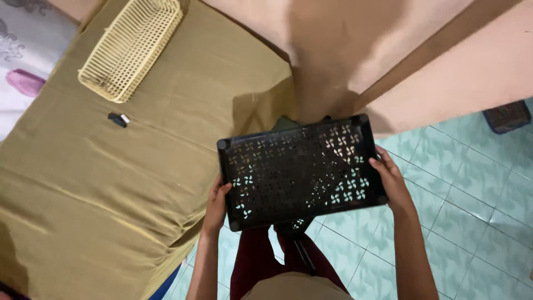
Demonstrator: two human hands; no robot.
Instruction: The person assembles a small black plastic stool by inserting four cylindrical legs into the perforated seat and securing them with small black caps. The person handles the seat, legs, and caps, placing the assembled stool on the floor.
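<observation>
I hold a black rectangular plastic shelf tray point(294, 166) with a pierced pinwheel pattern, flat and level in front of me above my legs. My left hand point(217, 199) grips its left short edge and my right hand point(388, 178) grips its right short edge. Round sockets sit at the tray's corners. Beneath it more black plastic parts point(294, 226) show, partly hidden by the tray.
A bed with an olive-green cover point(111, 183) lies to the left, carrying a pale yellow woven basket point(133, 47) and a small black and white object point(118, 119). A pink wall point(388, 50) rises ahead. Green patterned floor tiles point(472, 211) spread on the right, with a dark mat point(506, 116).
</observation>
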